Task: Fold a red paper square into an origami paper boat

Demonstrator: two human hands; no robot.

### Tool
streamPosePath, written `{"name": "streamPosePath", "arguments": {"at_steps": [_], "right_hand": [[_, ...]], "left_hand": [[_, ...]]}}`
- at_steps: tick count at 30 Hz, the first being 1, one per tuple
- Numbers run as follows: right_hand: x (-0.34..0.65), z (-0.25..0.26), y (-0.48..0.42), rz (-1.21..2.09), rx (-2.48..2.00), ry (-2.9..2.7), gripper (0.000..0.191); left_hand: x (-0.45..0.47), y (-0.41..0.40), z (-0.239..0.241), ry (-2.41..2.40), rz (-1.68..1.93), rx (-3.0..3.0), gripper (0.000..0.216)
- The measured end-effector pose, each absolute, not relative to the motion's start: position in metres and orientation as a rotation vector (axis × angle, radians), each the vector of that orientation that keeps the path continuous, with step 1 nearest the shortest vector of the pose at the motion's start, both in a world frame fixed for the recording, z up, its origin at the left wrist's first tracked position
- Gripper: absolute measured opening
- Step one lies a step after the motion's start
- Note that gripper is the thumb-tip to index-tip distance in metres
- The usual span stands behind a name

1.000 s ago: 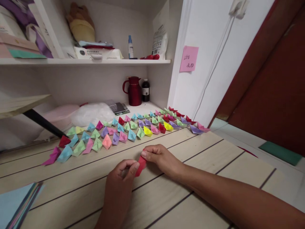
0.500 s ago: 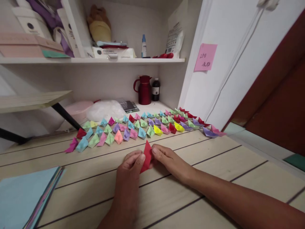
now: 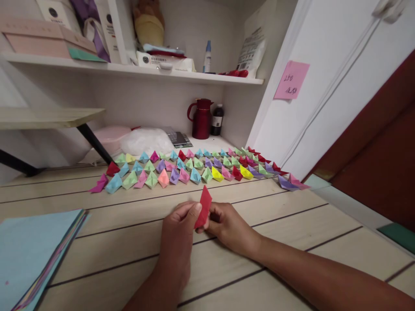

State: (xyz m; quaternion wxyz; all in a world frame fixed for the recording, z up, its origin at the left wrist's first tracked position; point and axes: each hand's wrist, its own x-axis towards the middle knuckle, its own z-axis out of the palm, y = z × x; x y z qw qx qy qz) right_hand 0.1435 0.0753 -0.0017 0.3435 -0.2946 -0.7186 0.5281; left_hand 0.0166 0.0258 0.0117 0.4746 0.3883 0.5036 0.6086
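A folded piece of red paper (image 3: 205, 206) stands upright between my hands above the table, its pointed tip up. My left hand (image 3: 182, 222) pinches its left side, thumb flat on the near face. Around the lower right edge of the same paper, the fingers of my right hand (image 3: 227, 224) are closed, partly hidden behind it. Beyond my hands, rows of small folded paper boats (image 3: 175, 176) in many colours stretch across the table.
At the left lies a stack of coloured paper (image 3: 39, 246) with light blue on top. Behind the boats stand a dark red jug (image 3: 201, 121) and a dark bottle (image 3: 217, 121). A small raised wooden stand (image 3: 52, 117) with black legs is at the left.
The view has tilted and shifted slightly. My right hand has slid from the paper's upper right edge down to its lower right side; my left hand keeps its pinch.
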Motion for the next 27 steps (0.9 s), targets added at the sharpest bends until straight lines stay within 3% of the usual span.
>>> {"name": "streamPosePath", "arguments": {"at_steps": [4, 8, 10, 13, 18, 23, 27], "right_hand": [[0.14, -0.001, 0.074, 1.39, -0.759, -1.852, 0.024], [0.146, 0.008, 0.078, 1.483, -0.734, -1.961, 0.004], [0.154, 0.012, 0.084, 1.459, -0.782, -1.946, 0.021], [0.166, 0.017, 0.098, 1.317, -0.857, -1.815, 0.03], [0.173, 0.025, 0.107, 1.484, -0.784, -1.671, 0.043], [0.17, 0.025, 0.096, 1.288, -0.825, -1.831, 0.012], [0.173, 0.016, 0.104, 1.121, -0.797, -1.988, 0.008]], "left_hand": [[0.016, 0.024, 0.012, 1.183, 1.469, 1.012, 0.036], [0.004, 0.028, 0.012, 1.358, 1.518, 1.004, 0.023], [-0.003, 0.03, 0.014, 1.531, 1.584, 1.121, 0.017], [-0.009, 0.032, 0.014, 1.744, 1.641, 1.475, 0.015], [-0.006, 0.033, 0.008, 1.816, 1.594, 2.101, 0.02], [-0.004, 0.034, 0.007, 1.819, 1.484, 2.323, 0.018], [-0.008, 0.04, -0.001, 1.782, 1.269, 2.151, 0.005]]}}
